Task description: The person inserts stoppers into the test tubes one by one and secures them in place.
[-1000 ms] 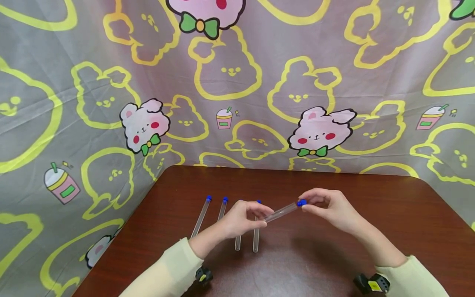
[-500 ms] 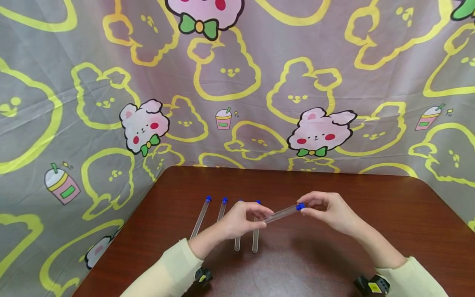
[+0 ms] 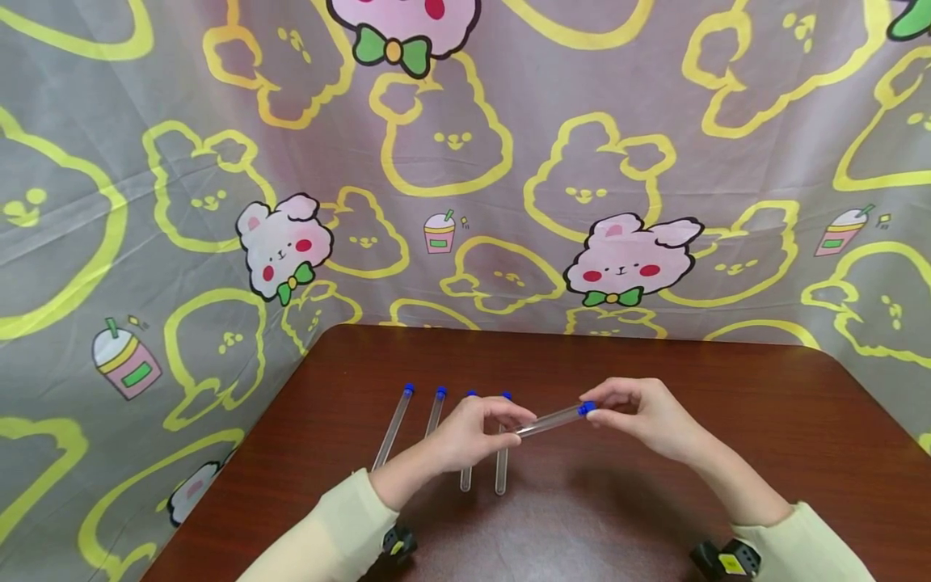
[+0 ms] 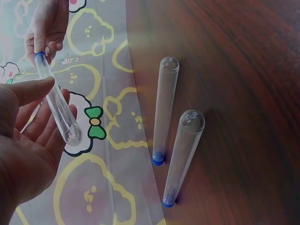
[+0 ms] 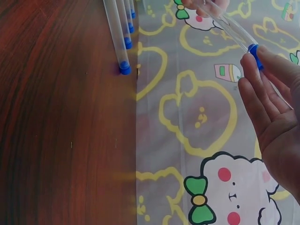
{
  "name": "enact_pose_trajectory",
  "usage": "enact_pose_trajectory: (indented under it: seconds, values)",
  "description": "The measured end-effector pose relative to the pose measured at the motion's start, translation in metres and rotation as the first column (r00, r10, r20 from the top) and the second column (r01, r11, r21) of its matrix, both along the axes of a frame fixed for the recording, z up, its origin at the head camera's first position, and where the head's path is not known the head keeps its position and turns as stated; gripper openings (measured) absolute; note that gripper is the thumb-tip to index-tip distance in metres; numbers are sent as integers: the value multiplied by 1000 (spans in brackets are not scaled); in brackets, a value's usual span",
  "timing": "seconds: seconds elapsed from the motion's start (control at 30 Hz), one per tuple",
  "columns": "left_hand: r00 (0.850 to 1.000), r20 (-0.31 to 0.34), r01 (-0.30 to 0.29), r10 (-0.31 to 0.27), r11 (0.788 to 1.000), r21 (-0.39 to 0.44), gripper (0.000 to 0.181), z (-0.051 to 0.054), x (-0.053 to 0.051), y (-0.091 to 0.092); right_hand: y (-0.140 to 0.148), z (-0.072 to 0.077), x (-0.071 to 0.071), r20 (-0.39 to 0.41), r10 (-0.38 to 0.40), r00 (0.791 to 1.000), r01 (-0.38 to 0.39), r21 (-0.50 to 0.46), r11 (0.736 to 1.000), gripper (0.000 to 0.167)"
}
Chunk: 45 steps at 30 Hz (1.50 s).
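Observation:
A clear test tube (image 3: 554, 420) with a blue cap (image 3: 587, 408) is held up above the table, slightly tilted with its cap end higher. My left hand (image 3: 465, 428) pinches it near the rounded end between thumb and fingers. At the other end, my right hand (image 3: 655, 416) pinches the cap between thumb and fingertips. In the left wrist view the tube (image 4: 61, 108) looks to have nothing in it, and its cap sits on its mouth. The right wrist view shows the thumb and fingers of the right hand (image 5: 276, 89) at the cap's sides.
Several more capped test tubes (image 3: 502, 465) lie in a row on the brown table (image 3: 764, 420), caps toward the back. My left hand and forearm partly cover some. A patterned cloth (image 3: 509, 162) hangs behind and to the left of the table.
The right hand and the capped end have come down slightly, so the tube lies a little flatter. The left hand keeps its place and the tubes on the table have not moved.

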<state>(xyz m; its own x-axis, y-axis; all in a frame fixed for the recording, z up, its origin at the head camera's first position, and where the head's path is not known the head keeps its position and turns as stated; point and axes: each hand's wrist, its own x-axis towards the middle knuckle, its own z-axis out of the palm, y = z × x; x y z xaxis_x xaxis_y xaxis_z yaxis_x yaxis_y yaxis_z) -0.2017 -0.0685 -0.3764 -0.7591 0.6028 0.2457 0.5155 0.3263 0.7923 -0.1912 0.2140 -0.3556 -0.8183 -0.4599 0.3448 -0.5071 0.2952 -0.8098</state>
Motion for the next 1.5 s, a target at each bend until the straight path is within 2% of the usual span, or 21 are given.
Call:
enact_pose_trajectory:
  seconds: [0.17,0.43,0.67,0.93,1.2,1.37,1.5]
  values:
    - [999,-34,-6,6,1000,-18,29,1,2,1,2,0,0,10,-2,1000,2,19,1000,21]
    - [991,-132,14,-17,1000,-26,30,3,4,4,2,1,0,-16,17,1000,-16,37,999,19]
    - [985,-171,17,-22,999,-29,30,1,4,4,2,1,-1,18,18,1000,-19,51,998,18]
    - [983,-182,1,-10,999,-51,29,2,6,6,2,2,-1,41,-17,999,13,83,996,18]
    - [988,-156,1,-14,996,-88,28,2,4,11,4,2,-2,-62,-73,995,81,131,988,18]
    - [984,-171,19,-44,989,-146,29,4,3,14,4,0,-3,-79,-75,994,85,133,987,20]
    - [982,-164,62,-92,982,-178,40,4,3,16,2,0,-5,-92,-60,994,71,123,990,24]
